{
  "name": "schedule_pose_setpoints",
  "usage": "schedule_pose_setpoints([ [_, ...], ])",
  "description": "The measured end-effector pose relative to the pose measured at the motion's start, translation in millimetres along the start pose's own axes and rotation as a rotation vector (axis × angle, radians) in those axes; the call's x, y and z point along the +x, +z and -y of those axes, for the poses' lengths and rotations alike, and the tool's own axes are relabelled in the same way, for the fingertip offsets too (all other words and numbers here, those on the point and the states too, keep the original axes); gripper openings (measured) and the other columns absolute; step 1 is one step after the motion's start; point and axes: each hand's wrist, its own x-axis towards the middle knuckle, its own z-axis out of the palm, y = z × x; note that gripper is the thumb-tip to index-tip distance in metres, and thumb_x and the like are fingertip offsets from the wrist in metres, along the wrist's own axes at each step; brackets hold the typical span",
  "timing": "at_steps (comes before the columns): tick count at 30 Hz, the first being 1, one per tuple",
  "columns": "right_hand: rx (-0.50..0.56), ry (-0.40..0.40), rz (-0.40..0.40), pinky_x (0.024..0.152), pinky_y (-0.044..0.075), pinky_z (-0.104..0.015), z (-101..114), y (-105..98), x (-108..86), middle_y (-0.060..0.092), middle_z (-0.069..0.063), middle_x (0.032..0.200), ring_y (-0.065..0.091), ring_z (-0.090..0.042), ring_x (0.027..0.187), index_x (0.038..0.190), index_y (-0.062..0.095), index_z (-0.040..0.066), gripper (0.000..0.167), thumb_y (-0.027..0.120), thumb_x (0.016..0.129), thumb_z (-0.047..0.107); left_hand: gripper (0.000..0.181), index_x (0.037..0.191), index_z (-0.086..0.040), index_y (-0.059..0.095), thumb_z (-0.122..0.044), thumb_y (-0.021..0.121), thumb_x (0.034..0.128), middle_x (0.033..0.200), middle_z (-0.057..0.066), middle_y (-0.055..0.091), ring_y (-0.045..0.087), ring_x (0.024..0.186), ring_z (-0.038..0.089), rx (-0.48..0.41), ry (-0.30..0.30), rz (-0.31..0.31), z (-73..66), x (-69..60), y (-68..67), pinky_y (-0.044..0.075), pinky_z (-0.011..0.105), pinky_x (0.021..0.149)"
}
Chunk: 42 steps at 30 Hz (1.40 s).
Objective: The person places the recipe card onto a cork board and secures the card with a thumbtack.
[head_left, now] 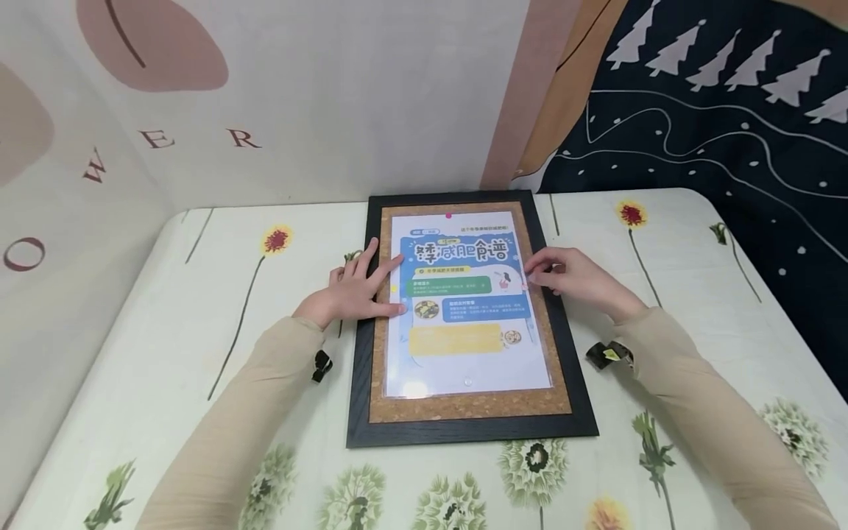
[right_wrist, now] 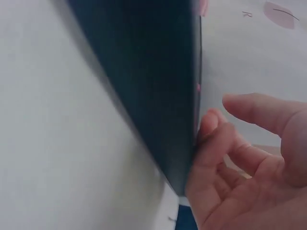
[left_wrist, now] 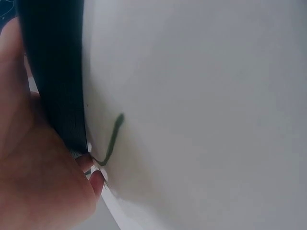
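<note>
A printed poster [head_left: 464, 372] in a clear sleeve lies on a cork board [head_left: 437, 408] with a black frame [head_left: 473, 430]. A pink pushpin [head_left: 448, 216] is at its top edge, a yellow pushpin [head_left: 394, 288] at its left edge and a clear one [head_left: 467, 382] near the bottom. My left hand [head_left: 358, 287] rests with spread fingers across the frame's left side, thumb and forefinger on the poster. My right hand [head_left: 563, 276] is at the right edge, its fingertips beside a small pinkish pushpin [head_left: 525, 286]. In the right wrist view its thumb [right_wrist: 252, 108] stands apart from the bent fingers, with nothing visible between them.
A flower-printed cloth [head_left: 291, 412] covers the table under the board. Behind it hangs a pale printed curtain [head_left: 358, 103], and a dark cloth with white trees [head_left: 689, 140] is at the right. Black wrist straps [head_left: 606, 355] show at both cuffs.
</note>
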Motion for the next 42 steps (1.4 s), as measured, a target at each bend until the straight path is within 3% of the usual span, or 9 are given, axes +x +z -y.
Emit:
schedule_pose_setpoints([
  [3,-0.076,0.015,-0.034,0.077,0.044,-0.039,3.4,-8.9,-5.5,0.057,-0.017,0.107,0.051,-0.03,0.094,0.119,0.06,0.0,0.026,0.057,0.097,0.014,0.093,0.157,-0.02,0.007,-0.054,0.06,0.0885,0.156,0.018,-0.024,-0.004,0.14,0.049,-0.002,-0.002,-0.004,0.4,-1.1,-0.5,0.006,0.063,0.103],
  [7,-0.297,0.044,-0.083,0.085,0.041,-0.052,6.9,-21.1,-12.0,0.053,-0.025,0.122,0.047,-0.039,0.106,0.132,0.05,0.0,0.041,0.058,0.096,0.017,0.094,0.157,-0.02,0.007,-0.055,0.061,0.088,0.156,0.018,-0.024,-0.004,0.14,0.048,-0.005,0.0,-0.006,1.0,-3.3,-0.9,0.007,0.063,0.103],
  [12,-0.56,0.063,-0.092,0.1,0.027,-0.064,2.4,-32.7,-17.7,0.033,-0.03,0.143,0.03,-0.049,0.125,0.146,0.035,0.003,0.064,0.062,0.094,0.027,0.095,0.157,-0.02,0.008,-0.059,0.059,0.0868,0.156,0.019,-0.024,-0.002,0.14,0.05,-0.012,0.0,-0.005,1.0,-5.3,0.1,0.009,0.063,0.102],
  [15,-0.641,0.056,-0.11,0.102,0.019,-0.066,-5.0,-35.9,-18.9,0.023,-0.03,0.149,0.02,-0.052,0.132,0.15,0.028,0.005,0.071,0.062,0.094,0.031,0.095,0.157,-0.02,0.009,-0.059,0.06,0.0868,0.156,0.019,-0.023,-0.001,0.139,0.051,-0.012,-0.002,-0.007,0.0,-5.9,-0.6,0.008,0.064,0.103],
  [19,-0.682,0.046,-0.138,0.105,0.011,-0.067,-18.3,-34.0,-21.1,0.014,-0.027,0.154,0.01,-0.052,0.137,0.152,0.023,0.008,0.075,0.06,0.094,0.037,0.093,0.157,-0.019,0.009,-0.055,0.061,0.0879,0.156,0.02,-0.022,0.0,0.139,0.052,0.015,-0.01,-0.005,-2.3,-5.4,-1.2,0.009,0.064,0.103],
  [27,-0.704,0.06,-0.091,0.106,0.0,-0.065,-38.9,-26.1,-34.1,0.009,-0.025,0.157,0.0,-0.049,0.14,0.154,0.018,0.009,0.072,0.047,0.099,0.045,0.093,0.157,-0.019,0.01,-0.055,0.06,0.0883,0.156,0.02,-0.022,0.0,0.14,0.051,0.025,0.008,0.008,-6.1,-1.1,4.5,0.01,0.063,0.103],
  [37,-0.706,0.046,-0.108,0.106,-0.007,-0.064,-41.4,-31.2,-32.0,0.005,-0.019,0.16,-0.006,-0.043,0.142,0.156,0.013,0.015,0.075,0.038,0.099,0.056,0.093,0.157,-0.019,0.009,-0.058,0.058,0.0881,0.156,0.02,-0.023,-0.003,0.14,0.049,0.036,-0.003,0.001,-0.9,-0.5,5.5,0.009,0.063,0.103],
  [42,-0.704,0.003,-0.143,0.105,-0.011,-0.062,-42.1,-33.1,-29.3,0.005,-0.016,0.16,-0.008,-0.042,0.143,0.157,0.012,0.018,0.074,0.036,0.098,0.058,0.093,0.157,-0.02,0.009,-0.059,0.058,0.0882,0.156,0.02,-0.021,-0.001,0.141,0.048,0.064,0.006,-0.026,2.8,-2.1,4.4,0.009,0.064,0.103],
])
